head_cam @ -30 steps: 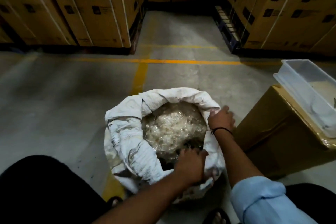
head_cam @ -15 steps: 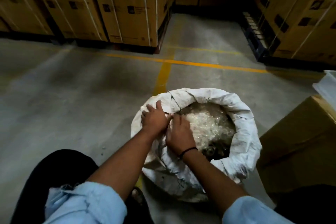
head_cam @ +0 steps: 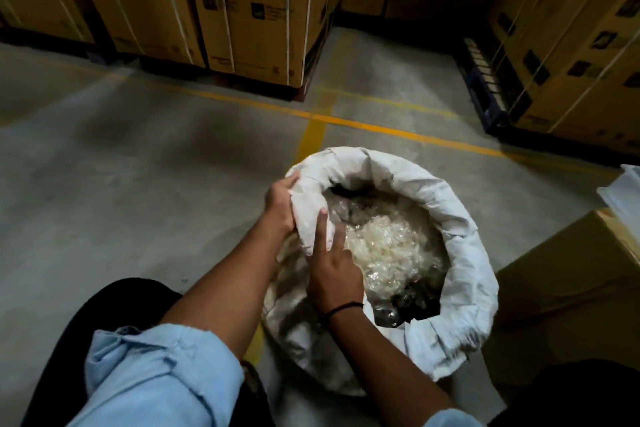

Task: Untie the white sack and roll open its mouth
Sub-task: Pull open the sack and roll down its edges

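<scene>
From the head view, the white sack [head_cam: 460, 253] stands upright on the concrete floor [head_cam: 138, 184], just in front of the person's knees and a little right of centre. Its mouth is wide open. The rim is rolled outward into a thick cuff along the far and right sides, and crinkled clear plastic [head_cam: 391, 246] fills the inside. On the near-left side the edge is not rolled: a loose flap of fabric stands up there. The left hand [head_cam: 278, 204] grips this flap from outside, with the thumb hooked over the top of the fold. The right hand [head_cam: 334, 270], which has a black wristband [head_cam: 341, 307], lies against the inner face of the same flap. Its fingers are straight and flat and clasp nothing, and the forefinger runs up the white cloth. A brown cardboard box [head_cam: 571, 288] stands just beside the sack's right wall, with the corner of a clear plastic bin [head_cam: 627, 191] on top at the frame's edge. Bare floor lies open to the left of the sack and beyond it, crossed by a yellow line [head_cam: 381, 128]. Farther back stand strapped cartons [head_cam: 249, 10] on the left and more on a dark pallet [head_cam: 481, 90] on the right, with an aisle between them.
</scene>
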`<state>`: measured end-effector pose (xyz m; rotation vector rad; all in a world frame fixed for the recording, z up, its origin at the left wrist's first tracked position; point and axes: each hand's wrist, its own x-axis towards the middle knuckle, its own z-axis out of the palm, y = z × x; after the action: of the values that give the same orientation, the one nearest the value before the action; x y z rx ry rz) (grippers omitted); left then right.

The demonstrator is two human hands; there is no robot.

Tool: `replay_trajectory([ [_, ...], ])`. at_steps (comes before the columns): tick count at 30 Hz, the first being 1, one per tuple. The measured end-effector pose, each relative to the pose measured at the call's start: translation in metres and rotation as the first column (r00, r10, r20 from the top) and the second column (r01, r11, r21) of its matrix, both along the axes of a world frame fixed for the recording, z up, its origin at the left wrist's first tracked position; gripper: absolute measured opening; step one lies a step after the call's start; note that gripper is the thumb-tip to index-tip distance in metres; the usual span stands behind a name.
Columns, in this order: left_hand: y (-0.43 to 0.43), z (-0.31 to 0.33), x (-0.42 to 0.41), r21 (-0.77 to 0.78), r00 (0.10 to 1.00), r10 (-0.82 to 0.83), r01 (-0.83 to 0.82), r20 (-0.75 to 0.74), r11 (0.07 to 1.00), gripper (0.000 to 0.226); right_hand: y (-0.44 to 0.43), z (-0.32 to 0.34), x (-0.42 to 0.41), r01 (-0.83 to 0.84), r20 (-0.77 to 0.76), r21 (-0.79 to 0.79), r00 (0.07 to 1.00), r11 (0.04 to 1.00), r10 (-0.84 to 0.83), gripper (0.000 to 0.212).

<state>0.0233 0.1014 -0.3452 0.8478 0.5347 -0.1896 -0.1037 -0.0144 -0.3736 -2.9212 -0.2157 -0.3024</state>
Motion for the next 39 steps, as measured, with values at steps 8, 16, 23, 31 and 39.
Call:
replay_trajectory([
  [8, 0.019, -0.001, -0.004, 0.336, 0.920, -0.130, 0.262, -0.369, 0.905, 0.040, -0.009, -0.013, -0.010, -0.203, -0.021, -0.092, 0.979, 0.975, 0.202, 0.081],
  [16, -0.030, 0.020, 0.007, 0.942, 0.929, -0.156, 0.334, -0.334, -0.030, 0.078, -0.014, -0.002, 0.020, 0.229, -0.508, 0.486, 0.860, 0.843, 0.059, 0.133],
  [23, -0.037, -0.051, -0.016, 0.879, 0.875, -0.240, 0.326, -0.420, -0.347, 0.112, 0.018, -0.003, 0.011, 0.121, -0.684, 0.253, 0.724, 0.960, 0.089, 0.082],
  [31, -0.013, -0.038, 0.013, 0.937, 0.906, -0.240, 0.328, -0.348, -0.121, 0.046, 0.032, 0.023, -0.010, -0.071, -0.553, 0.094, 0.825, 0.993, 0.112, 0.092],
  [39, 0.034, -0.031, 0.016, 0.220, 0.923, -0.190, 0.273, -0.334, 0.936, 0.032, -0.016, 0.002, -0.037, -0.236, -0.237, -0.152, 0.951, 0.960, 0.197, 0.084],
])
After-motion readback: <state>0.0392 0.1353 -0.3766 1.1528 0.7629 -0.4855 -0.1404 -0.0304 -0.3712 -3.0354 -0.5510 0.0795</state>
